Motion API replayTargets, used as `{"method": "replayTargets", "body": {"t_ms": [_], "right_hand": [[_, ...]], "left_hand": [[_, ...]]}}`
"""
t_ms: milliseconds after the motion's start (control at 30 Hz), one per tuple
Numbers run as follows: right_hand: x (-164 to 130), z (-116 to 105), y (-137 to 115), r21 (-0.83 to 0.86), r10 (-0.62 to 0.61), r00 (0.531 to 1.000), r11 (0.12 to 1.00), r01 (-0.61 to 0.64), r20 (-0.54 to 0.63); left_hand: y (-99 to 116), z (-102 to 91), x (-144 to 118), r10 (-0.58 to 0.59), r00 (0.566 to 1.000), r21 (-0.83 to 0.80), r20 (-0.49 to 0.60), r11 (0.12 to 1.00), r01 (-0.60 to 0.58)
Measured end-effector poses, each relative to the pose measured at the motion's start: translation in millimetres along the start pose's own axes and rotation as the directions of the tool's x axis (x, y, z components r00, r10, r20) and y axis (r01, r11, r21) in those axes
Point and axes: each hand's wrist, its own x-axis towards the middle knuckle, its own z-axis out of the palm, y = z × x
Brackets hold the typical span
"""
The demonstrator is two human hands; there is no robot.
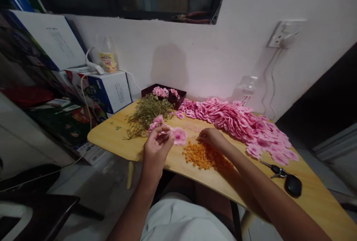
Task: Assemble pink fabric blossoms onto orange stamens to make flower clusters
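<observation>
My left hand [156, 148] holds a pink fabric flower sprig [178, 135] above the near edge of the wooden table [320, 203]. Another pink bloom [156, 122] shows just behind the fingers. My right hand [212, 137] rests fingertips down at the far edge of a heap of small orange pieces [201, 155]; whether it pinches one I cannot tell. A long pile of loose pink petals [237, 120] runs across the table to the right. A bundle of green stems [147, 113] lies to the left.
A dark tray with finished pink flowers [165, 93] sits by the wall. Keys with a black fob [290, 182] lie at the right. Boxes [110, 91], a bottle [107, 58] and a white cable stand at left; a clear bottle [247, 90] and wall socket [284, 34] at right.
</observation>
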Motion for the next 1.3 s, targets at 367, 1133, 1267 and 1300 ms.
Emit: {"method": "replayTargets", "body": {"t_ms": [367,1133,1267,1300], "right_hand": [[-1.3,-0.6,-1.6,0.159,-0.005,1.000,0.987,0.002,0.015],[-5.1,-7.8,-16.7,0.491,0.041,0.998,0.871,-0.016,-0.041],[-33.8,-27.8,-44.8,0.663,0.028,0.995,0.747,0.044,-0.097],[-42.1,-31.4,-53.9,0.761,0.010,0.993,0.643,0.083,-0.117]], "left_hand": [[-3.3,1.0,-0.6,-0.026,1.000,0.039,0.007,0.999,0.026],[-7.4,2.8,-1.2,-0.030,0.999,0.030,0.025,0.999,0.029],[-8.7,5.4,-3.8,-0.029,0.999,0.069,0.031,0.997,0.027],[-9.2,6.3,-4.7,-0.024,0.999,0.078,0.040,0.997,0.021]]}}
